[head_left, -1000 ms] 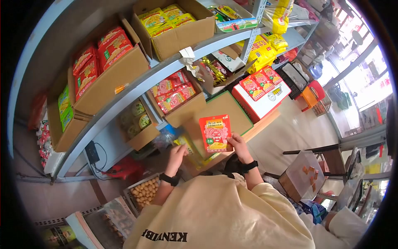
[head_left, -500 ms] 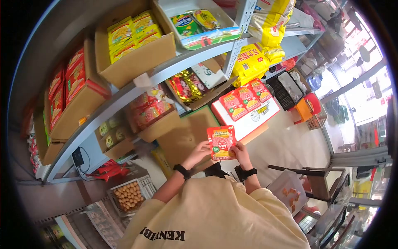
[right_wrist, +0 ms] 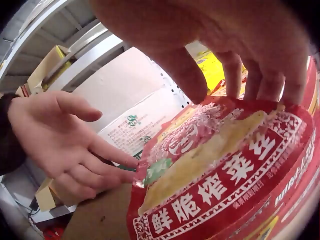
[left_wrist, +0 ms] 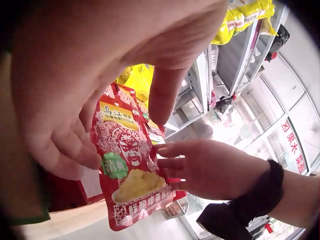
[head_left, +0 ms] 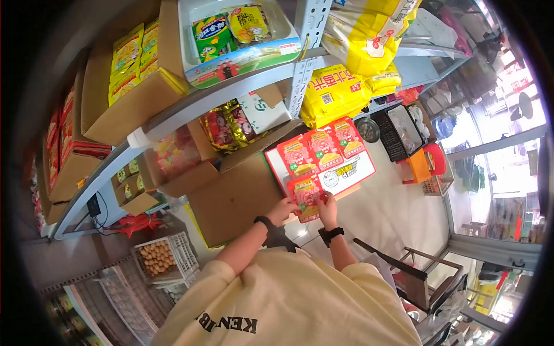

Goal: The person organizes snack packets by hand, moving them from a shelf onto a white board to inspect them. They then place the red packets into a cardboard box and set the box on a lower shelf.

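Observation:
A red packet of shredded pickled mustard [head_left: 303, 189] is held at the near edge of a red-and-white carton [head_left: 353, 180]. My right hand [head_left: 328, 213] pinches its right edge, the thumb in front and the fingers behind, as the right wrist view shows. On the other edge, the fingertips of my left hand [right_wrist: 65, 145] touch the packet, its thumb standing apart. Three similar red packets [head_left: 324, 151] lie in a row on the carton, just beyond the held one. Printed Chinese characters and a mask face show on the packet [left_wrist: 131, 160] in the left wrist view.
Left of the carton lies a flat brown cardboard surface [head_left: 228, 202]. Metal shelving [head_left: 219, 95] with boxes of packets runs along the left and back. Yellow bags [head_left: 334, 95] stand behind the carton, a black basket [head_left: 392, 135] to its right. A crate of eggs [head_left: 173, 256] sits lower left.
The packet has moved from in front of my body to the carton's near edge. My left hand, free a second ago, came to its left side. The view has swung right.

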Tool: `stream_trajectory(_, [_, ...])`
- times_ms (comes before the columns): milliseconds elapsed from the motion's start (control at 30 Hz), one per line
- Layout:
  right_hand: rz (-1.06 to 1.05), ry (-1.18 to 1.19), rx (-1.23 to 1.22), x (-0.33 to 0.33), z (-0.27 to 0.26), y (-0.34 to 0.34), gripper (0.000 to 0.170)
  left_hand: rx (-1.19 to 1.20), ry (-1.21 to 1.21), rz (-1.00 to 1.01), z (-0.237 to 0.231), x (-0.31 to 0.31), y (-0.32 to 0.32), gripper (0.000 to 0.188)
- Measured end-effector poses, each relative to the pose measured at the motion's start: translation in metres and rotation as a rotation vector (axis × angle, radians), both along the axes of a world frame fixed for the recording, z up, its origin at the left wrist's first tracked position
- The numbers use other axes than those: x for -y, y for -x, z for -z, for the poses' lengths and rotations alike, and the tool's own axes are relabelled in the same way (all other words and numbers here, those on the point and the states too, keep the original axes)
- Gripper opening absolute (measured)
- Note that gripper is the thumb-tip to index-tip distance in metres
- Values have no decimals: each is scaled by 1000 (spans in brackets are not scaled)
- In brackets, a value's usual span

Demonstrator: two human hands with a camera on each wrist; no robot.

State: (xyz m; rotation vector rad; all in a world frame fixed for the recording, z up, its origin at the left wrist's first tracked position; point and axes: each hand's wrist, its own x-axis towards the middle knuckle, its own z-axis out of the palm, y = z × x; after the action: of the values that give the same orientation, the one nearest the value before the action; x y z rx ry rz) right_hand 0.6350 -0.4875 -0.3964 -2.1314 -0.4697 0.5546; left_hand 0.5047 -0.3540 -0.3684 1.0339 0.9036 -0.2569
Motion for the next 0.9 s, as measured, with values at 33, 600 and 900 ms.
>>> stream_trajectory(33, [-22, 7, 6, -1, 3, -9, 37, -8, 19, 0, 0, -2, -8, 42])
stream_trajectory(600, [-437, 352, 467, -20, -20, -3, 66, 94, -52, -140, 5, -10, -20, 30])
stream_trajectory(900, [-456, 497, 431, -17, -8, 11, 79, 19, -111, -238, 15, -37, 30, 20])
